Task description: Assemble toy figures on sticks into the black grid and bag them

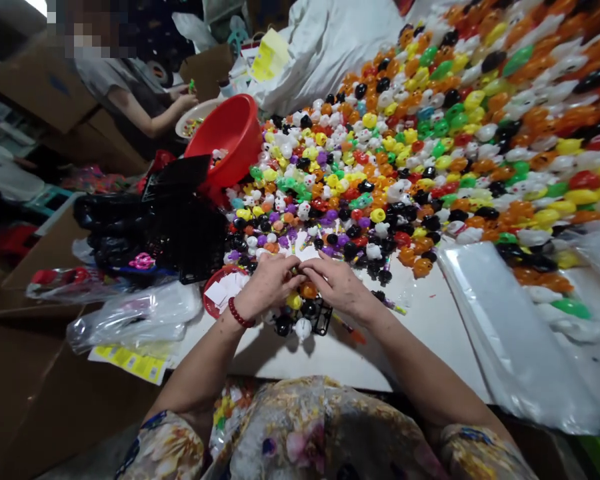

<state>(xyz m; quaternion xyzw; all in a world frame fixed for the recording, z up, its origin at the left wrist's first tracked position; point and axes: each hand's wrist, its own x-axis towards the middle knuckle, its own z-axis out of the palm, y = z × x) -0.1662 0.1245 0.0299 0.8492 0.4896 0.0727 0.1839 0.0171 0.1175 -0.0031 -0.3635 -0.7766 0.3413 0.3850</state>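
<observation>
My left hand (270, 283), with a red bead bracelet (241, 313) on its wrist, meets my right hand (334, 283) fingertip to fingertip. Both are closed in a pinch; whatever lies between the fingers is too small and hidden to name. Just beneath them is a black plastic lattice tray (324, 318) bearing small toy figures. Among these are a white round figure (303, 329), a black one (283, 325), a yellow one (294, 300) and an orange one (308, 291). My hands partly cover the tray.
Colourful small plastic toys (380, 160) are heaped behind my hands and to the right. Clear plastic bags (500, 320) lie at right. At left stand a small red basket (215, 308) with white cards, black trays (180, 220) and a red tub (240, 140). Another person (125, 100) works beyond.
</observation>
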